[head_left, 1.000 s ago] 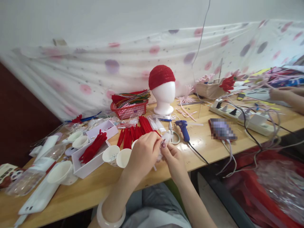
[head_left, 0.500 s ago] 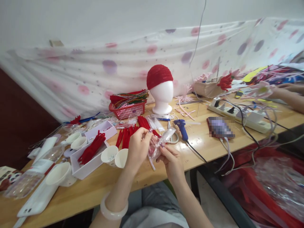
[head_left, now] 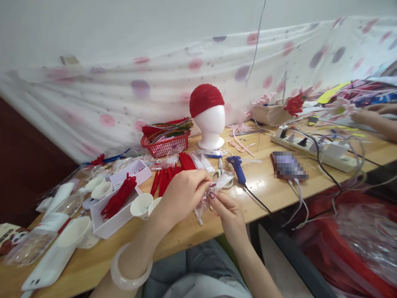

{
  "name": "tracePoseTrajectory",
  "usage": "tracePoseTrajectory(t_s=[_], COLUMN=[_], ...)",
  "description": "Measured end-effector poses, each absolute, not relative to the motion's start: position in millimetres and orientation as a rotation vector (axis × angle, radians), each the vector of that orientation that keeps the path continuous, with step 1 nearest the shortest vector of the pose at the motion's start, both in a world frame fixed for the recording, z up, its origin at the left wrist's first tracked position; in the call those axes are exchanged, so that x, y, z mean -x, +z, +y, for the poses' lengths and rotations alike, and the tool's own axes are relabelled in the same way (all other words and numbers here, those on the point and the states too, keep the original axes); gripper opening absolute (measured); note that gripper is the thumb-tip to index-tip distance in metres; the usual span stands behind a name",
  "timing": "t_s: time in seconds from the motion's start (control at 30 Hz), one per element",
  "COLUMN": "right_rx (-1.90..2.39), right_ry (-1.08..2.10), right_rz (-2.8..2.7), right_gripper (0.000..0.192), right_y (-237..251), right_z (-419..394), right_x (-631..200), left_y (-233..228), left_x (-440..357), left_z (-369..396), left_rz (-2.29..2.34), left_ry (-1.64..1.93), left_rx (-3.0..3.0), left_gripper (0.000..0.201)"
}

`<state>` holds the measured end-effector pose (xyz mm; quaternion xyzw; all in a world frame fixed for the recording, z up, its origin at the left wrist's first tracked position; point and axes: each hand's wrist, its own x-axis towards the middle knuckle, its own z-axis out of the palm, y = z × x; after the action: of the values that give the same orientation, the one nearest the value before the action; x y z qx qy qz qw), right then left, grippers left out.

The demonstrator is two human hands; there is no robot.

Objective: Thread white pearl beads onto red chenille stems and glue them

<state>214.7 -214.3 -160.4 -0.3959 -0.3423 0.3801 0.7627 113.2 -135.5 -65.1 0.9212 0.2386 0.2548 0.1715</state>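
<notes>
A crinkled clear plastic bag is pinched between my two hands above the front of the table. My left hand, with a pale bangle on its wrist, has its fingertips closed on the bag's near part. From the other side my right hand grips the same bag, thumb and fingers pressed together. The fingertips nearly meet, and what the bag contains is mostly hidden. Just behind the bag lie scissors and a blue glue gun. Red pipe cleaners lie beyond my left hand.
A white foam head wearing a red cap stands behind. Left are a red basket, a white box and paper cups. A power strip with cables and a phone lie right, near another person's hand.
My left hand has moved right and turned over the bag, bringing its fingertips against those of my right hand. The bag is now more covered.
</notes>
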Motion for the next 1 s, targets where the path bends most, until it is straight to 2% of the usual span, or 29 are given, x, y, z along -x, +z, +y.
tracePoseTrajectory(t_s=[0.3,0.5,0.6,0.73,0.8,0.87,1.0], right_rx=[0.788,0.707,0.671,0.622,0.587,0.563,0.516], right_ry=[0.921,0.954,0.954,0.926,0.919,0.921,0.944], right_rz=[-0.724,-0.673,-0.627,-0.637,-0.636,-0.623,-0.597], right_gripper=[0.026,0.028,0.023,0.021,0.022,0.02,0.019], right_y=[-176,-161,-155,-150,-149,-147,-143], right_z=[-208,-216,-222,-229,-231,-232,-233], right_x=[-208,-218,-219,-215,-214,-213,-213], left_y=[-81,-77,-75,-75,-77,-80,-85], left_x=[-118,-108,-104,-96,-89,-82,-76], left_z=[-133,-142,-147,-154,-160,-166,-175], left_rz=[0.895,0.615,0.441,0.479,0.565,0.67,0.783], left_ry=[1.011,0.925,0.985,1.077,1.038,0.985,0.965], left_rx=[-2.519,-2.653,-2.706,-2.613,-2.509,-2.351,-1.984], left_gripper=[0.015,0.013,0.013,0.008,0.025,0.03,0.005])
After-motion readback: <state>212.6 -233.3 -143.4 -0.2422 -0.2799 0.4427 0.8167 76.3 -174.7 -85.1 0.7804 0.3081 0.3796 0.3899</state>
